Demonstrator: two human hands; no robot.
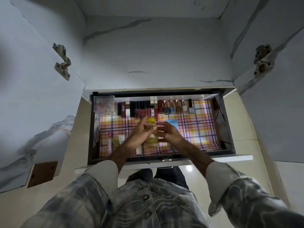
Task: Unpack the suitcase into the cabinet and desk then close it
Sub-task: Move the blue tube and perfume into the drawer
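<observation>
An open cabinet drawer [227,122] lined with checked paper is pulled out below me. Above its middle, my left hand [139,134] holds a small yellow bottle [152,137] with a yellow cap, fingers wrapped round its side. My right hand [167,131] is at the bottle's right side, fingers curled toward it; whether it grips the bottle I cannot tell. The suitcase is not in view.
Along the drawer's back stand lipsticks [141,109], nail polish bottles [178,106] and a clear box [104,104]. Small tubes and sachets [115,142] lie front left, a blue card [171,123] mid-drawer. Cabinet doors [32,96] hang open on both sides.
</observation>
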